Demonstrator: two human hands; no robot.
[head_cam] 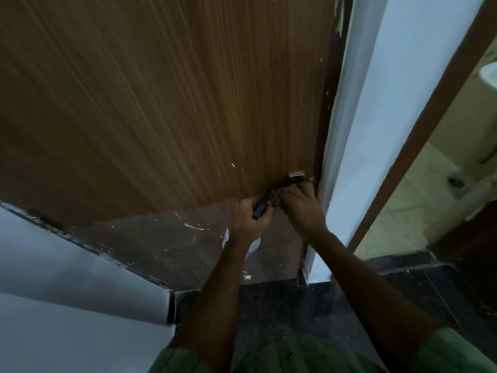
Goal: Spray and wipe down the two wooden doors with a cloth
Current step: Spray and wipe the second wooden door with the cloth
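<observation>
A wooden door (pixel 161 103) with streaky brown grain fills the view; its lower part (pixel 174 243) is darker and scuffed. A metal latch (pixel 297 176) sits by the door's right edge. My left hand (pixel 248 220) is shut on a spray bottle, whose black head (pixel 261 208) points at the door and whose white body (pixel 254 246) shows below the hand. My right hand (pixel 302 208) is just under the latch, pressing a small mottled cloth (pixel 276 200) to the wood. Most of the cloth is hidden by the fingers.
A white wall post (pixel 357 130) stands right of the door, with a brown frame (pixel 430 125) beyond it. Through that opening is a tiled room with a white basin (pixel 488 76). White wall (pixel 67 265) is on the left, dark stone floor (pixel 282 313) below.
</observation>
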